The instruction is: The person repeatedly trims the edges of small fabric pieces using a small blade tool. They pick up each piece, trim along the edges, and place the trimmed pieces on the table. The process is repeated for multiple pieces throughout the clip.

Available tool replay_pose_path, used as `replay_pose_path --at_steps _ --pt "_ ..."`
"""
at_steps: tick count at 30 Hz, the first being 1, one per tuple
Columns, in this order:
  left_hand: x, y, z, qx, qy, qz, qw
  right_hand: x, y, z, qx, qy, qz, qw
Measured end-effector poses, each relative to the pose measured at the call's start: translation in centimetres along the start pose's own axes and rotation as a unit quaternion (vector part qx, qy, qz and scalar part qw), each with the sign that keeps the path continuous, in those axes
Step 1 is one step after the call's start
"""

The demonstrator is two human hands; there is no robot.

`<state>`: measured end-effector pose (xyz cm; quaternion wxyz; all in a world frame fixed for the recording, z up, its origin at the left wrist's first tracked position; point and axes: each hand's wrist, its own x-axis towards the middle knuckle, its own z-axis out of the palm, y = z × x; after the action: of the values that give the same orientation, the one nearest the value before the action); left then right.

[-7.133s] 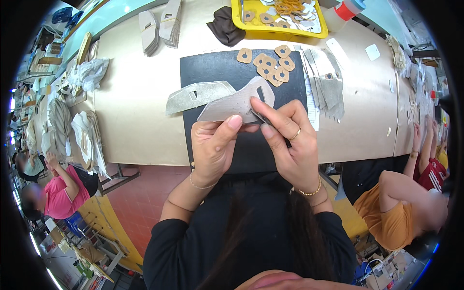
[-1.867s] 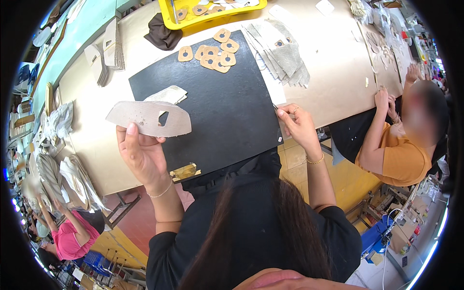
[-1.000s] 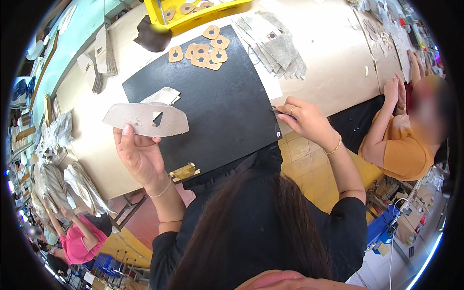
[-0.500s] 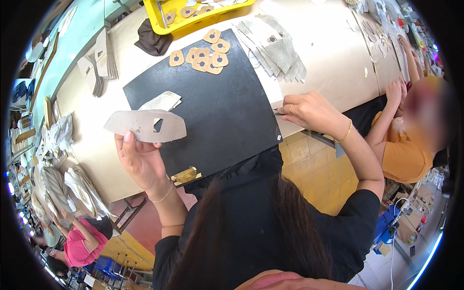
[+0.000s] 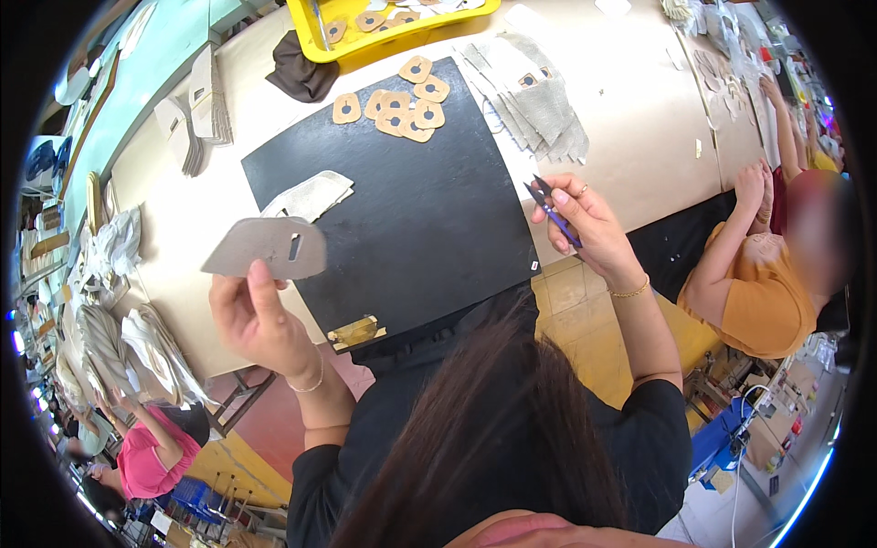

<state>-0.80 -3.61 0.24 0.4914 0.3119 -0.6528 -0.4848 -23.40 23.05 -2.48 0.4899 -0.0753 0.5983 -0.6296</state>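
Pinching the grey slotted panel (image 5: 251,245) in our left fingers (image 5: 260,281), thread snips (image 5: 561,223) clamped in our right fingers (image 5: 573,206) well apart, we might nick its edge if the parted blades (image 5: 544,186) swing across.

A grey slotted panel (image 5: 247,243) is held aloft, well left of open purple snips (image 5: 560,219).

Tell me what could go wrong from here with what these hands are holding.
The pointed black-and-purple snips in the right hand are uncovered, so they might nick skin or material if they slip. The left hand pinches the flat grey slotted piece only near its lower edge, so it could tilt or drop, perhaps onto the black rectangular mat.
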Motion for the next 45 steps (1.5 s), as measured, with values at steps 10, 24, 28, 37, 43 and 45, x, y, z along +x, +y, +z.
replay_pose_path --at_steps 10,24,28,37,43,45 --pt "-2.5 -0.7 2.9 0.251 -0.347 0.044 0.903 4.3 -0.1 3.8 -0.123 0.078 -0.214 0.966" --pt "-2.9 -3.7 2.4 0.358 -0.365 -0.018 0.859 9.3 -2.9 6.6 -0.419 0.148 -0.278 0.851" --pt "-2.6 -3.6 2.6 0.313 -0.366 -0.039 0.876 9.1 -2.7 6.9 -0.348 0.110 -0.244 0.898" --pt "-0.7 -1.5 1.8 -0.110 -0.279 -0.367 0.880 6.8 -0.8 7.5 -0.134 -0.019 -0.127 0.983" --pt "-0.7 0.0 2.6 -0.022 -0.297 -0.176 0.938 6.1 -1.7 9.0 -0.096 0.014 -0.225 0.970" --pt "-0.6 0.3 2.6 -0.018 -0.322 -0.175 0.930 5.5 -2.4 9.8 -0.177 -0.010 -0.377 0.909"
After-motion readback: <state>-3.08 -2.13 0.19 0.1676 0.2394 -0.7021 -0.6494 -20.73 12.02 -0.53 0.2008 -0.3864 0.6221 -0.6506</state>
